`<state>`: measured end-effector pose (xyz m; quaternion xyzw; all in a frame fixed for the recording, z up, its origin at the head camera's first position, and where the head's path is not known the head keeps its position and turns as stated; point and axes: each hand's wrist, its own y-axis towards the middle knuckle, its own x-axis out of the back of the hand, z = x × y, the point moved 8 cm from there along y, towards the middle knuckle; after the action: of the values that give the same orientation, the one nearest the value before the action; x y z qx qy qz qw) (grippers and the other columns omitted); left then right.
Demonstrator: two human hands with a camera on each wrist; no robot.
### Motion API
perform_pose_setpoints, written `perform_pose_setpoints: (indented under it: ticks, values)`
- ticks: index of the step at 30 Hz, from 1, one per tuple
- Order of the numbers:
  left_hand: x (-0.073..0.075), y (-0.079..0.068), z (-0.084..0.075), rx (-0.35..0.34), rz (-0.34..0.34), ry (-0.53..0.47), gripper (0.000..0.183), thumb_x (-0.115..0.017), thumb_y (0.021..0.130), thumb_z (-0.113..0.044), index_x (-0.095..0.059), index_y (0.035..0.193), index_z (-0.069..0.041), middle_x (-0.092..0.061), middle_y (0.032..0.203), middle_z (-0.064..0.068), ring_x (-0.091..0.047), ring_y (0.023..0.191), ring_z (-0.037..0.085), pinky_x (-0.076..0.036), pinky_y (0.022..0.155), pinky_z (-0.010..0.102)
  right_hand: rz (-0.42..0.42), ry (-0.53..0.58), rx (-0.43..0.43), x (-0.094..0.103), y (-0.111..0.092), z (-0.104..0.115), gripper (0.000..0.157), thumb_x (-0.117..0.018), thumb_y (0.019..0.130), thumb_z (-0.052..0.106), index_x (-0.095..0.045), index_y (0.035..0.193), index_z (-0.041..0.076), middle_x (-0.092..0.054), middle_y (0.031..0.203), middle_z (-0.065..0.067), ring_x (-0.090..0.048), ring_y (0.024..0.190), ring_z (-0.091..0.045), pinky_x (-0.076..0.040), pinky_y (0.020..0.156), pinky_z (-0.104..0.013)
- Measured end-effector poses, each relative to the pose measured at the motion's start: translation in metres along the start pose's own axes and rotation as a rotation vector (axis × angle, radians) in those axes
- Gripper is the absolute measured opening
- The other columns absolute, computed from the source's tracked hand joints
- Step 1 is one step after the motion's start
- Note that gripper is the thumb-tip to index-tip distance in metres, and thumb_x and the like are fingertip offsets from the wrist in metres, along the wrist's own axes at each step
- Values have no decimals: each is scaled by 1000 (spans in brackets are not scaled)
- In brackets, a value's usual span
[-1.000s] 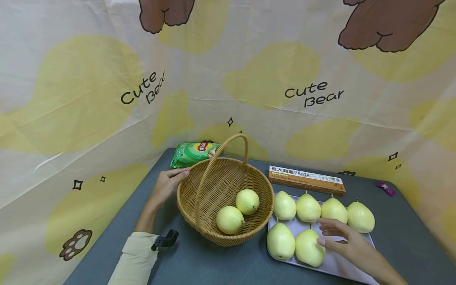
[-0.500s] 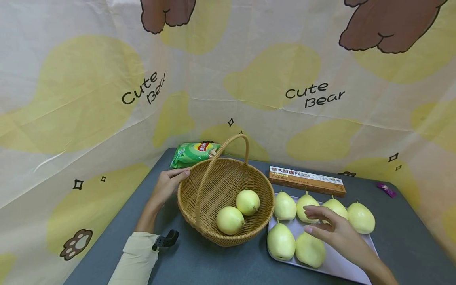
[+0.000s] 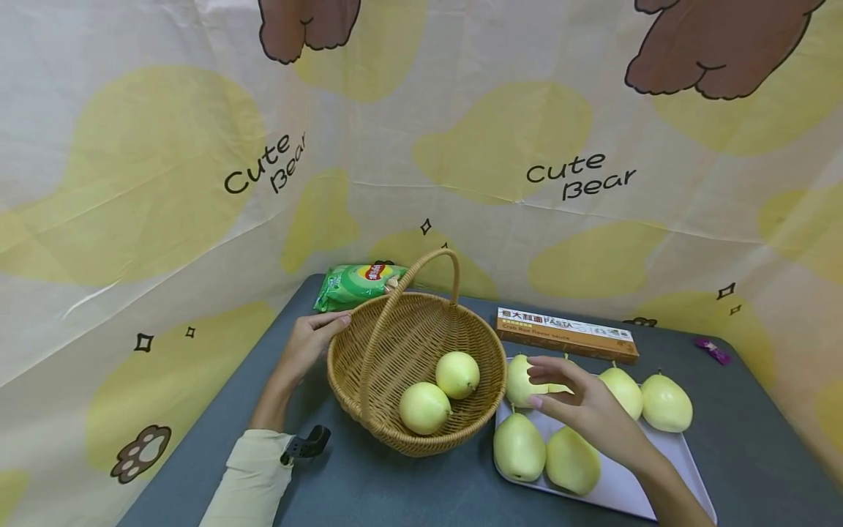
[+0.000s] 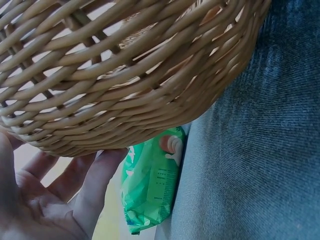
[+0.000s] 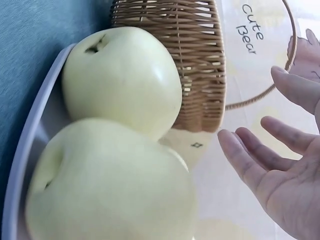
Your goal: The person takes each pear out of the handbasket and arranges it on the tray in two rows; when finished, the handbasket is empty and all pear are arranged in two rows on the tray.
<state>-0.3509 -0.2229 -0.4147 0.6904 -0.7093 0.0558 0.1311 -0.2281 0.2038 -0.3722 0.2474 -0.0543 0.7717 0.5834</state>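
A wicker basket (image 3: 402, 344) with a tall handle stands mid-table, holding two pale green pears (image 3: 424, 408). My left hand (image 3: 308, 345) grips its left rim; in the left wrist view, fingertips (image 4: 112, 155) meet the weave. My right hand (image 3: 589, 406) hovers over the lilac tray (image 3: 612, 487), fingers spread and slightly bent, with nothing in them. It overlaps a back-row pear in the head view. Several pears lie on the tray, including a front one (image 3: 519, 448) and a far-right one (image 3: 667, 403). In the right wrist view, large pears (image 5: 122, 80) sit beside the hand.
Behind the basket lies a green snack bag (image 3: 358, 284). A pasta box (image 3: 566, 335) lies along the back, behind the tray. Toward the right table edge is a small purple wrapper (image 3: 713, 350). A printed cloth (image 3: 461, 146) hangs behind the table.
My right hand has risen off the front pear and moved left and back, toward the basket, carrying nothing. The left hand, basket and pears have stayed in place.
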Motion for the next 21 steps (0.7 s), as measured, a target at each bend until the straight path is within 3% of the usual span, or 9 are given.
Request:
perform_pose_setpoints:
  ticks: [7,16,21]
  values:
    - [-1,-1,0,4,5,-11,48,-70,104,-39,-71,138,-6,-72,129,25,-77,98,23,-66,74,35,4,15,12,-5,13,7,50,-74,102,20,-57,149,20,-63,138,-10,-63,128,-19,-58,100,-30]
    - [-1,0,-3,-9,4,-10,46,-70,104,-38,-72,138,-6,-73,127,26,-78,92,19,-66,71,35,31,47,40,-12,31,22,55,-77,100,18,-55,151,19,-61,141,-17,-61,131,-34,-58,101,-31]
    - [-1,0,-2,-5,5,-6,46,-70,104,-38,-72,137,-6,-72,128,26,-78,94,21,-66,72,35,69,35,56,-19,43,27,58,-76,101,19,-53,154,12,-60,143,-21,-58,132,-43,-58,102,-30]
